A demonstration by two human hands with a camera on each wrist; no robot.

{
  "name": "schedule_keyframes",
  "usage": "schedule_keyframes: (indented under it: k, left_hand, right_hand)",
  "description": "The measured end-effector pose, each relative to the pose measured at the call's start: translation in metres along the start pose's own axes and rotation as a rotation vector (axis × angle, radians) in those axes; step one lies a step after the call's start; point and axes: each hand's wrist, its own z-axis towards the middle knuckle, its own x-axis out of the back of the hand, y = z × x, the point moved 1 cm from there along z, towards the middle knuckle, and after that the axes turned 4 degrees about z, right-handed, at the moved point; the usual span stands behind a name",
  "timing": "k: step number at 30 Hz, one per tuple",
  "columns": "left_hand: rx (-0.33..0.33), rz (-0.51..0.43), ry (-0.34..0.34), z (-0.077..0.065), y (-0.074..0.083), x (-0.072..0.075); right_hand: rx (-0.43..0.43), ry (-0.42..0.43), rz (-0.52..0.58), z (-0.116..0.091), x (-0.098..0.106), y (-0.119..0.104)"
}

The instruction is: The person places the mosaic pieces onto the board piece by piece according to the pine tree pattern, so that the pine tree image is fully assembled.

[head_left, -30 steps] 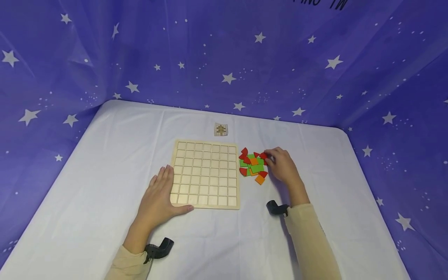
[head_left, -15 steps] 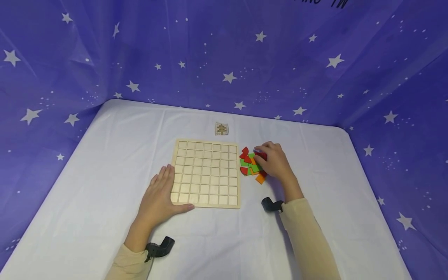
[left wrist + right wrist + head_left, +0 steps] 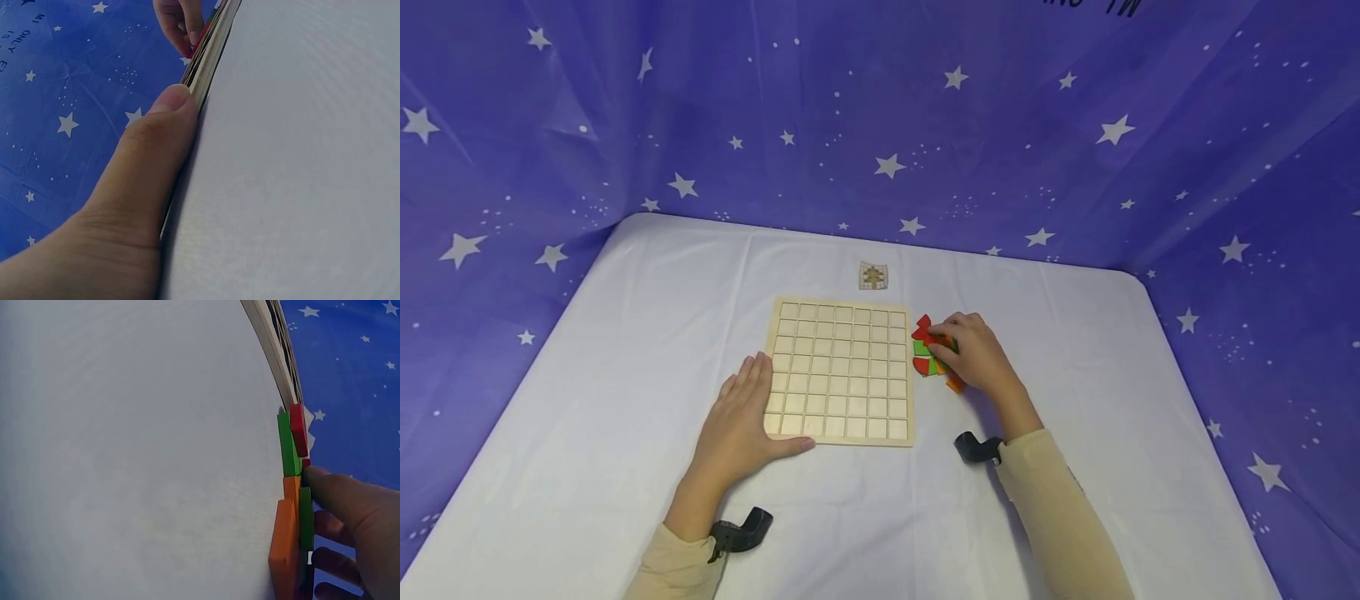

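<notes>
A square wooden grid board lies flat on the white cloth in the head view. My left hand rests along its left edge and near corner, fingers straight, thumb on the near rim. In the left wrist view the thumb touches that rim. My right hand is over a pile of coloured tiles beside the board's right edge. Its thumb and forefinger pinch a red tile, mostly covered. Other tiles show: a red quarter-circle, a green tile and an orange tile.
Beyond the board lies a small card printed with a tree pattern on a grid. The white cloth covers the table, and a blue star-printed curtain stands behind and at both sides.
My right hand has moved left from the pile's right side to over its middle, covering more tiles. My left hand has stayed in place on the board.
</notes>
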Motion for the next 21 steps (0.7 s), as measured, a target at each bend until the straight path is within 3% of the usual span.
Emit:
schedule_keyframes:
  k: [10, 21]
  left_hand:
    - [-0.002, 0.001, -0.001, 0.0, 0.0, -0.001]
    - [-0.007, -0.002, 0.0, 0.0, 0.0, 0.0]
  right_hand:
    - [-0.046, 0.024, 0.05, -0.017, 0.01, 0.019]
    - [-0.139, -0.018, 0.118, -0.027, 0.021, 0.042]
